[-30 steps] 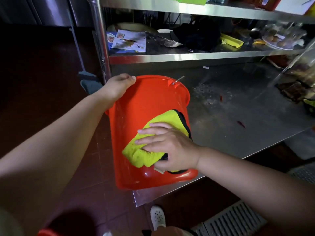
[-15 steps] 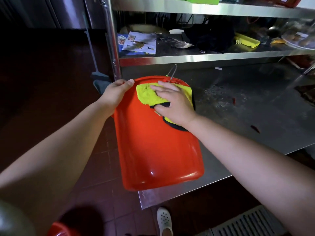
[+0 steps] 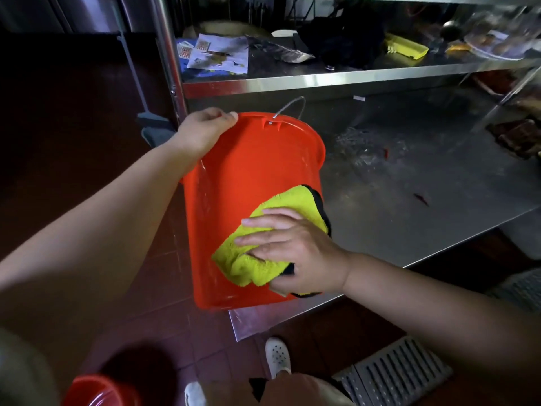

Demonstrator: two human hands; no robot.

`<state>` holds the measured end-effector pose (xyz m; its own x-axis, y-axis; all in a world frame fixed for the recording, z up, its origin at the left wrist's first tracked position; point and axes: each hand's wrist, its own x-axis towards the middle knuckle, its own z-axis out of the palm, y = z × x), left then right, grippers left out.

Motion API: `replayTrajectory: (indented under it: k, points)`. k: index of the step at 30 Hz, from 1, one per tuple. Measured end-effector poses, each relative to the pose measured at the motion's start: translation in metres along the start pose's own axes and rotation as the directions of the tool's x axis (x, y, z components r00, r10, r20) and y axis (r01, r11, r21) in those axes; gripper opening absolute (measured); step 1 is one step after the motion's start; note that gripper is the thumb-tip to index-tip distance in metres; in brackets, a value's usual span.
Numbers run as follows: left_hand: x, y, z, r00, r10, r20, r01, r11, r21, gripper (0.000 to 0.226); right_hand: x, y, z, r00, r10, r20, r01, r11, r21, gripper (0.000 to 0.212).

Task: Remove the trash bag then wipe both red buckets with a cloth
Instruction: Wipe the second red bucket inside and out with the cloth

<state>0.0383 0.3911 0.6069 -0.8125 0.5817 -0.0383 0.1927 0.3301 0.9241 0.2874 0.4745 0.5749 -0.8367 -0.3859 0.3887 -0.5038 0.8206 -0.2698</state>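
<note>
A red bucket [image 3: 243,183] lies tilted on its side at the corner of the steel table, its base toward me and its wire handle at the far rim. My left hand [image 3: 202,131] grips the bucket's far rim, fingers curled over the edge. My right hand [image 3: 289,250] presses a yellow cloth with black trim [image 3: 281,230] flat against the bucket's outer wall near the base, fingers spread straight. A second red bucket [image 3: 99,391] shows partly at the bottom left on the floor. No trash bag is visible.
The steel table [image 3: 409,194] carries wet smears and small red scraps. A steel shelf [image 3: 322,76] above it holds papers, a yellow tray and dark items. A broom [image 3: 146,112] leans at the left. A floor drain grate [image 3: 389,373] and my white shoes are below.
My right hand slid the cloth from the bucket's rim back down its wall to the base end. My left hand kept its grip on the rim.
</note>
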Motion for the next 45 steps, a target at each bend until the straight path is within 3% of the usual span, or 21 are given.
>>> replayTrajectory:
  k: [5, 10, 13, 18, 23, 29, 36, 42, 45]
  points:
    - [0.007, -0.009, -0.002, 0.998, 0.017, -0.054, -0.016, 1.000, 0.024, 0.034, 0.025, 0.032, -0.002, 0.993, 0.047, -0.109, -0.048, 0.999, -0.002, 0.023]
    - [0.007, -0.010, -0.001, 0.997, 0.012, -0.071, -0.012, 1.000, -0.005, 0.055, 0.057, 0.086, -0.020, 0.919, 0.328, -0.218, -0.313, 0.944, 0.100, 0.013]
    - [0.003, -0.005, -0.001, 0.996, -0.030, -0.080, 0.027, 0.999, -0.037, 0.061, 0.070, 0.108, -0.031, 0.854, 0.458, -0.248, -0.426, 0.888, 0.173, 0.023]
    - [-0.009, -0.011, 0.002, 0.994, -0.036, -0.101, 0.022, 0.991, -0.129, 0.041, 0.062, 0.085, -0.022, 0.865, 0.440, -0.241, -0.414, 0.898, 0.151, 0.015]
    - [-0.018, -0.017, 0.003, 0.992, -0.025, -0.126, -0.003, 0.975, -0.223, 0.034, 0.020, 0.035, -0.010, 0.937, 0.289, -0.198, -0.281, 0.957, 0.067, 0.017]
    - [-0.020, -0.020, 0.002, 0.990, -0.021, -0.142, -0.014, 0.971, -0.240, 0.024, -0.022, -0.005, 0.004, 0.971, 0.143, -0.190, -0.131, 0.988, 0.076, 0.018]
    - [-0.015, -0.022, -0.006, 0.995, -0.014, -0.096, -0.011, 0.967, -0.255, 0.024, -0.025, 0.009, 0.002, 0.990, 0.039, -0.136, -0.034, 0.999, 0.037, 0.021]
    - [-0.012, -0.023, -0.005, 0.998, 0.005, -0.059, -0.023, 0.952, -0.304, 0.025, 0.023, 0.067, -0.014, 0.915, 0.299, -0.270, -0.281, 0.954, 0.106, 0.019]
    - [-0.011, -0.023, -0.007, 0.998, -0.012, -0.055, -0.007, 0.946, -0.326, 0.022, 0.054, 0.097, -0.030, 0.846, 0.442, -0.299, -0.410, 0.897, 0.166, 0.032]
